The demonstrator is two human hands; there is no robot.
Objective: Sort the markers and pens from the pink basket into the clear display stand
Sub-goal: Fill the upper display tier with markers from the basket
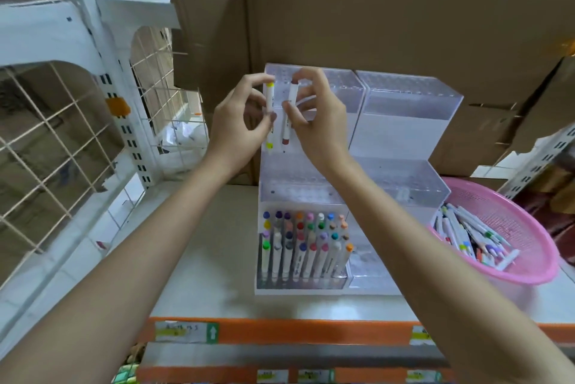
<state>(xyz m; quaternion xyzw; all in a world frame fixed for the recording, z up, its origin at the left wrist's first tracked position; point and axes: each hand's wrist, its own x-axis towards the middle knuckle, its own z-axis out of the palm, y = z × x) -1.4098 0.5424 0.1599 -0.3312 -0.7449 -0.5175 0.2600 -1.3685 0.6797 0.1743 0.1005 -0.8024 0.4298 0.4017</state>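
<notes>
A clear stepped display stand (404,122) sits on the shelf against cardboard boxes. Its lowest left tier holds several upright markers (306,246) with coloured caps. My left hand (239,122) holds a white marker with yellow ends (269,97) upright over the stand's top left tier. My right hand (320,116) holds a white marker with brown ends (287,122) upright just beside it. The pink basket (529,246) stands at the right of the stand, with several loose markers and pens (469,234) lying in it.
Large cardboard boxes (373,16) rise directly behind and above the stand. A white wire-grid rack (62,134) stands at the left. The shelf has an orange front edge (280,330) with paper labels.
</notes>
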